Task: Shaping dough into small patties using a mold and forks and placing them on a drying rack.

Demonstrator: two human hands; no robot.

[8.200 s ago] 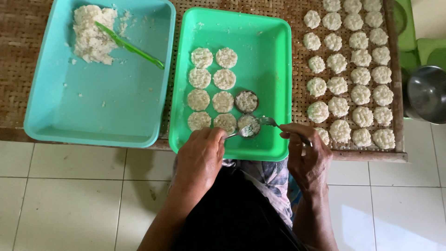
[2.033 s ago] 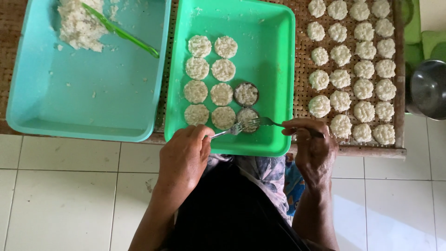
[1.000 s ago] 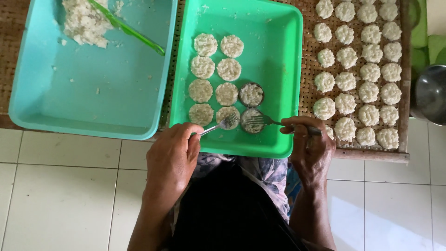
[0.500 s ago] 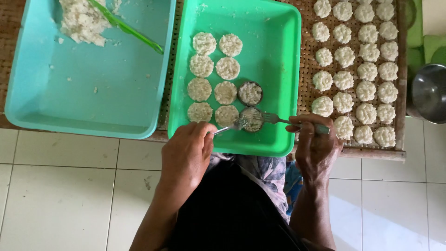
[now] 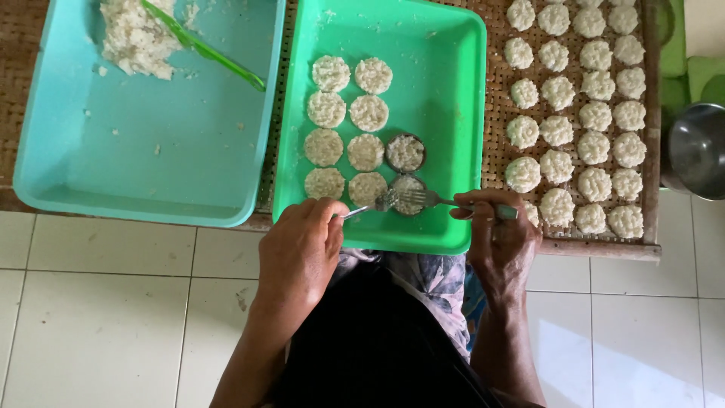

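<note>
While beside rice cakes (image 5: 343, 121), ring mould (image 5: 408, 193)

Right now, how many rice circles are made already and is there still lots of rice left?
Many are done: rows of rice rounds fill the woven mat, and eight more lie in the green tray. In hand: the right hand holds a fork and the left hand a utensil over a ring mould; another filled ring sits beside it. Left: a rice heap in the blue tray.
</note>
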